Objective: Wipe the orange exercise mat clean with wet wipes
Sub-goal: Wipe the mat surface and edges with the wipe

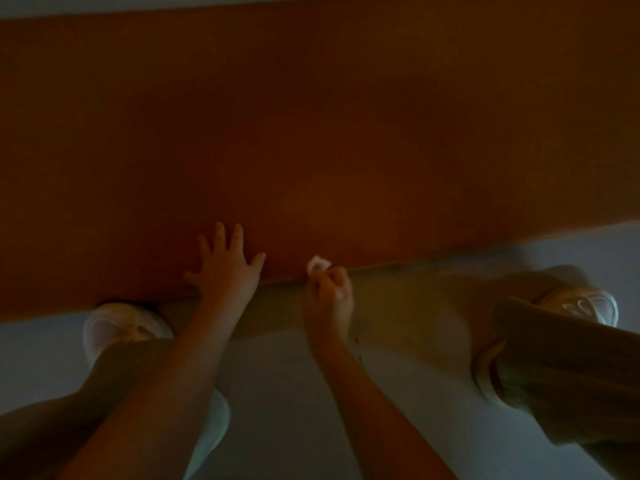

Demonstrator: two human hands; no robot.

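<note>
The orange exercise mat (311, 116) lies flat across the whole upper part of the head view, in dim light. My left hand (227, 268) rests flat on the mat near its front edge, fingers spread. To its right, my right hand (329, 296) pinches a small crumpled white wet wipe (318, 264) and holds it at the mat's front edge. The wipe pokes out above the curled fingers.
Pale grey floor (294, 393) runs along the near side of the mat. My left foot in a white shoe (121, 327) stands at the mat's front edge. At the right, my right foot in a white shoe (585, 303) stands on the floor. A strip of floor shows beyond the mat's far edge (104, 5).
</note>
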